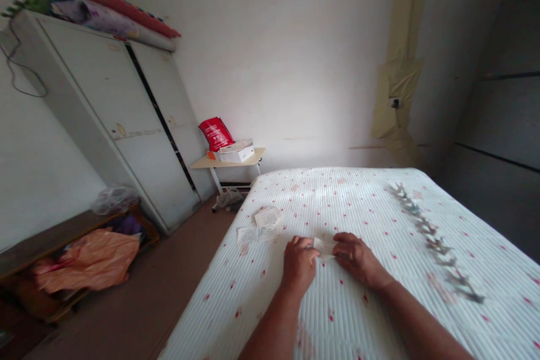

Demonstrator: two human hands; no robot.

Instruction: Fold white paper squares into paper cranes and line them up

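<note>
A small piece of white paper [324, 247] lies on the bed [379, 304] between both my hands. My left hand [298, 265] has its fingers curled, pinching the paper's left edge. My right hand [354, 256] presses down on the paper's right edge with bent fingers. Several more small printed papers [260, 226] lie on the bed to the left, just beyond my left hand.
The bed has a white ribbed cover with red dots and a grey leaf pattern [434, 242]. A grey wardrobe [118, 124] stands left, a small table [228, 162] with a red bag [216, 133] and white boxes by the wall. A low bench [54, 242] holds orange cloth.
</note>
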